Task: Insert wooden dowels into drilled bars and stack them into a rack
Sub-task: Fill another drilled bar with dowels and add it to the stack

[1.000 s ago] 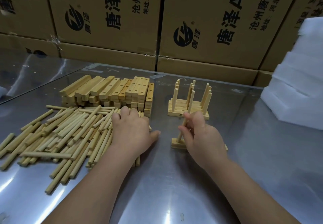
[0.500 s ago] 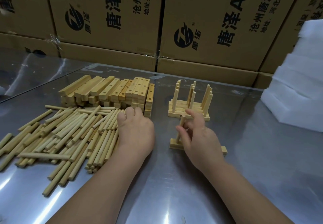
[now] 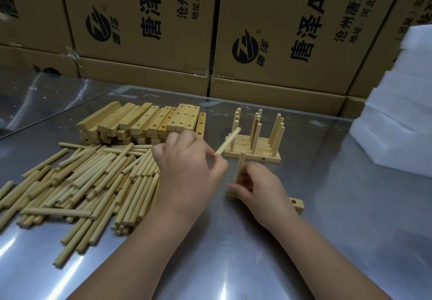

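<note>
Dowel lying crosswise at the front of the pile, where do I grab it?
Pinch the crosswise dowel at mid-length from above, across its width. It lies flat on top of the pile with nothing over it, so it should lift level.

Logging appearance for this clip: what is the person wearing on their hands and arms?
The left hand and right hand are bare, without gloves. Both forearms are uncovered down to the frame's edge, with no sleeve showing. No watch or band at either wrist. Rings are too blurred to tell.
</note>
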